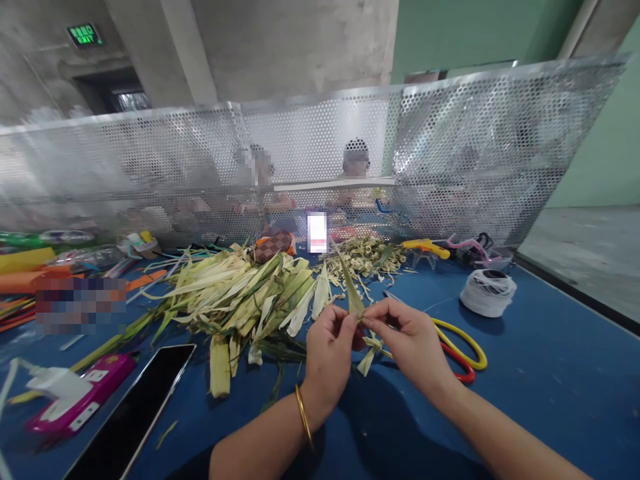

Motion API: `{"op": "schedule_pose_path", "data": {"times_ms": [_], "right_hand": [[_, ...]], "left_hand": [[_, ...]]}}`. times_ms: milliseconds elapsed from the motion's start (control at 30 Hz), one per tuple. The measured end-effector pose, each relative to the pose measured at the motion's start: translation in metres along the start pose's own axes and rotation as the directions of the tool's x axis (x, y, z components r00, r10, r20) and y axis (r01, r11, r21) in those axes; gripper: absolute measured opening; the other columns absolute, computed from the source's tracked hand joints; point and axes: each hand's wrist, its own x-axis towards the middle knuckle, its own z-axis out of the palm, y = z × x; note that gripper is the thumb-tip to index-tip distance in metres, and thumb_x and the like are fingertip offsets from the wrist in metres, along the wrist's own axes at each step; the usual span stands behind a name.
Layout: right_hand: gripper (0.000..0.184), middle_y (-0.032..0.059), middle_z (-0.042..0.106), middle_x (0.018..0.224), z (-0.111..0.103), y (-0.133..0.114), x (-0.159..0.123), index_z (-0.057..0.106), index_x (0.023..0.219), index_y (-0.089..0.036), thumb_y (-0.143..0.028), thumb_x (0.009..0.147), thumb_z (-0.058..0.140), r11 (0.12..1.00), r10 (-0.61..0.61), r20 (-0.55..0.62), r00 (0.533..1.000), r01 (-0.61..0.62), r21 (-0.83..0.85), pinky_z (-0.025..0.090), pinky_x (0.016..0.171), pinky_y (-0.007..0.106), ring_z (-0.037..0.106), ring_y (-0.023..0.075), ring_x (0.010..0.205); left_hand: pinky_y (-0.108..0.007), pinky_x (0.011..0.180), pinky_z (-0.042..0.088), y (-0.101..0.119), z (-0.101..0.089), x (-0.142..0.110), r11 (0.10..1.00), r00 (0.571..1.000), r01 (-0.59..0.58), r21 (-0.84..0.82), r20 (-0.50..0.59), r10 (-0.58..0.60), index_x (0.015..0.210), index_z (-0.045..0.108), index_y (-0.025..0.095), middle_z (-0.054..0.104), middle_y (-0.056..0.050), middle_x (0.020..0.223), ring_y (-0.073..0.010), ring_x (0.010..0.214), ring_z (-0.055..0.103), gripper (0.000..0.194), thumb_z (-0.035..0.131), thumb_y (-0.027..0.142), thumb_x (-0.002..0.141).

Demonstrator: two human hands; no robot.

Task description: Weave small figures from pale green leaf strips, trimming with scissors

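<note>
Husk strip: in the head view, the narrow green strip of husk point(354, 293) stands up from the fingertips, its wide lower end pinched and its thin tip pointing between eleven and twelve o'clock.

Long axis: it runs away from the wearer with a slight lean toward the left side (the tip blurs into the clutter behind, so its exact end is hard to tell).

Left hand: the left hand point(327, 350) comes in from seven o'clock, its thumb and forefinger together, clamped on the base of the strip.

Right hand: the right hand point(413, 343) reaches in from four o'clock, its thumb and forefinger closed on the same base, just beside the left fingertips.

Nearer hand: both touch the strip, but the left looks closer to its line, since the lean carries it that way.

Knotted piece: a small tied-looking husk piece point(367, 360) shows at five o'clock from the pinch (whether it joins the strip, I cannot tell).

Husk pile: the loose pile of husks point(240, 287) spreads across the blue worktop point(550, 387) from nine to ten o'clock.

Thread roll: the white roll point(487, 293) sits at two o'clock, well apart from both hands.
</note>
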Motion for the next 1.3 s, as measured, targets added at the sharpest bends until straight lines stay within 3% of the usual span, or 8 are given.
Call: {"op": "schedule_pose_path", "data": {"times_ms": [167,400,533,667,767,1033,1167,1300], "right_hand": [[0.013,0.0001,0.063,0.060,0.000,-0.003,0.001,0.063,0.064,-0.018,-0.029,0.071,0.063,0.999,0.049,-0.031,0.998,-0.049,0.014,0.044,0.055,0.026,0.054,0.0142,0.056],[0.010,-0.0005,0.062,0.059,-0.003,0.000,0.003,0.062,0.067,-0.019,-0.026,0.073,0.062,1.000,-0.017,-0.024,1.000,0.017,-0.015,0.044,0.055,0.026,0.054,0.0142,0.056],[0.011,0.0000,0.064,0.065,-0.005,0.001,0.004,0.063,0.071,-0.020,-0.025,0.079,0.059,0.982,-0.163,0.033,0.986,0.166,-0.093,0.046,0.059,0.025,0.058,0.0148,0.062],[0.013,0.0011,0.067,0.076,-0.007,0.002,0.004,0.065,0.081,-0.023,-0.019,0.085,0.054,0.897,-0.351,0.160,0.923,0.380,-0.224,0.048,0.068,0.026,0.061,0.0157,0.073],[0.015,0.0016,0.067,0.078,-0.009,0.004,0.003,0.065,0.082,-0.024,-0.018,0.086,0.052,0.867,-0.388,0.168,0.906,0.421,-0.266,0.049,0.069,0.026,0.062,0.0159,0.074],[0.015,0.0029,0.066,0.078,-0.010,0.003,0.005,0.066,0.079,-0.022,-0.017,0.086,0.054,0.893,-0.390,0.168,0.905,0.417,-0.170,0.048,0.066,0.026,0.062,0.0160,0.073],[0.011,0.0022,0.065,0.076,-0.007,0.001,0.005,0.065,0.075,-0.022,-0.021,0.083,0.058,0.935,-0.324,0.111,0.940,0.336,-0.114,0.047,0.067,0.027,0.061,0.0166,0.073],[0.010,0.0007,0.065,0.068,-0.004,-0.001,0.003,0.065,0.069,-0.021,-0.027,0.077,0.064,0.988,-0.144,0.037,0.989,0.146,-0.059,0.046,0.062,0.027,0.059,0.0161,0.066]], "left_hand": [[-0.022,0.054,0.044,-0.003,-0.001,-0.001,0.992,0.997,-0.068,0.109,-0.013,0.070,0.066,0.053,0.019,0.059,0.002,0.059,-0.0112,0.053,0.056,0.022,0.056,0.035,0.081],[-0.022,0.054,0.047,0.001,0.001,-0.001,1.000,0.999,0.003,-0.027,0.036,-0.002,0.066,0.053,0.018,0.059,0.002,0.058,-0.0109,0.051,0.056,0.021,0.063,0.035,0.075],[-0.022,0.049,0.046,0.003,0.001,0.000,0.971,0.988,0.152,-0.185,0.048,-0.145,0.066,0.052,0.017,0.057,0.003,0.054,-0.0092,0.045,0.053,0.026,0.064,0.039,0.072],[-0.020,0.047,0.043,0.006,0.000,0.000,0.922,0.969,0.246,-0.300,0.068,-0.237,0.064,0.051,0.016,0.054,0.004,0.052,-0.0078,0.044,0.051,0.026,0.065,0.037,0.070],[-0.019,0.046,0.042,0.008,-0.002,0.000,0.888,0.953,0.303,-0.346,0.102,-0.286,0.062,0.051,0.016,0.054,0.004,0.051,-0.0071,0.044,0.049,0.025,0.067,0.034,0.068],[-0.019,0.043,0.041,0.012,-0.008,0.005,0.838,0.912,0.409,-0.362,0.172,-0.372,0.063,0.055,0.015,0.059,0.002,0.058,-0.0077,0.047,0.050,0.026,0.075,0.031,0.057],[-0.019,0.048,0.043,0.010,-0.005,0.003,0.890,0.953,0.302,-0.341,0.082,-0.292,0.063,0.058,0.014,0.058,0.002,0.054,-0.0073,0.047,0.051,0.022,0.073,0.029,0.060],[-0.019,0.051,0.043,0.007,-0.001,-0.002,0.964,0.990,0.125,-0.234,-0.034,-0.137,0.061,0.061,0.014,0.057,0.003,0.051,-0.0075,0.047,0.051,0.019,0.069,0.031,0.066]]}}
